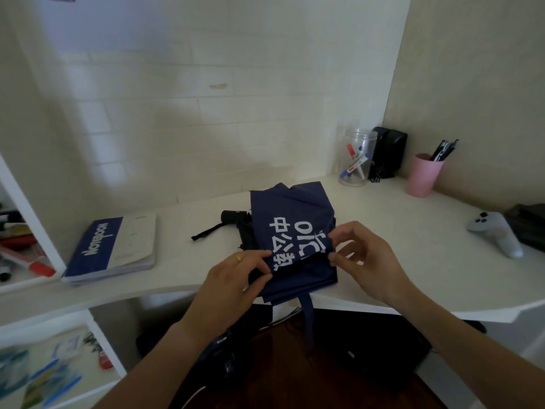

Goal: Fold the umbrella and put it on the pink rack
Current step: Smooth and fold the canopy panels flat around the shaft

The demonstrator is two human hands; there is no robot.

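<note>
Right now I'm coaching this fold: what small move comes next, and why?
Probably wrap the strap around the umbrella. The canopy lies flattened on the desk, both hands, left and right, pinch its near folds, and the strap hangs loose off the edge.

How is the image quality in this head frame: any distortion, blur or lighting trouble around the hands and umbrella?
Head view: wide-angle bending curves the desk edge and shelf lines; corners soft, lower-left shelf smeared. Dim, even light, no glare. Under-desk area nearly black. The umbrella print is legible; left hand and right hand are slightly soft.
</note>
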